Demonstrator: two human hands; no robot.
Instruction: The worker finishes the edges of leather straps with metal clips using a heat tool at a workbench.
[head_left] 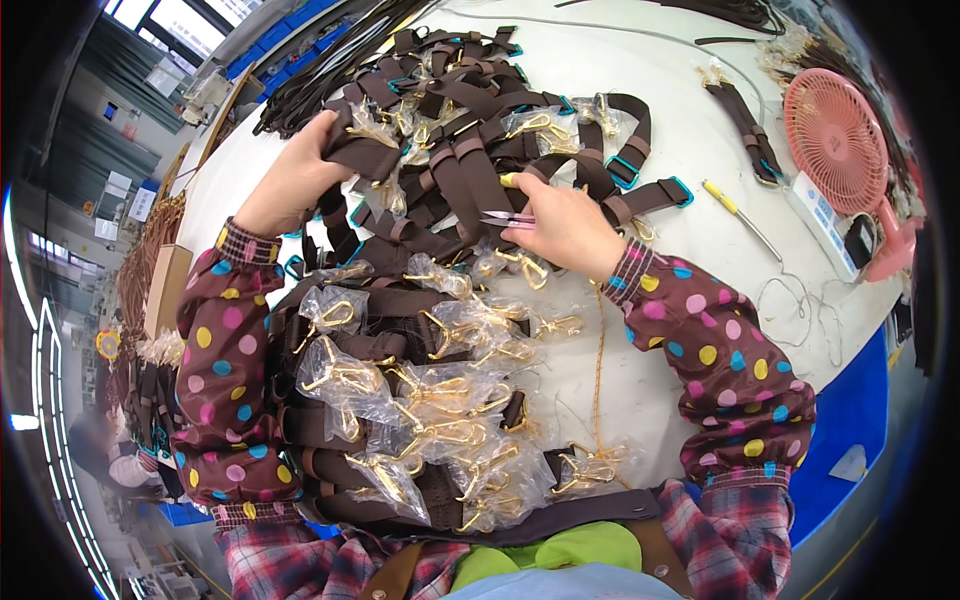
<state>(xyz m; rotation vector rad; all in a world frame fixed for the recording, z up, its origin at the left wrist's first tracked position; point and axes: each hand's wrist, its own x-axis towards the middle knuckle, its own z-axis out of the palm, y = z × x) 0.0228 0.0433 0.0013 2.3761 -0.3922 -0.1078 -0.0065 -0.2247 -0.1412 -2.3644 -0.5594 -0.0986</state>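
My left hand [292, 182] is closed on a dark brown webbing strap [365, 157] at the left side of a tangled strap pile. To the right, my right hand [572, 228] grips small pink-handled thread snips [512, 219], their blades pointing left over the straps. A yellow cover sits on one of its fingertips. The pile [470, 170] has turquoise buckles [623, 172] and gold hooks in clear plastic wrap. Nearer my body lies a stack of brown straps with many bagged gold snap hooks [450, 390]. What lies beneath my left palm is hidden.
On the right of the white table stand a pink fan [838, 135] and a white box-shaped device [828, 225]. A yellow-handled tool [740, 215] lies beside loose thread. A small strap bundle [740, 125] rests farther back. Below the table's right edge hangs blue material [845, 430].
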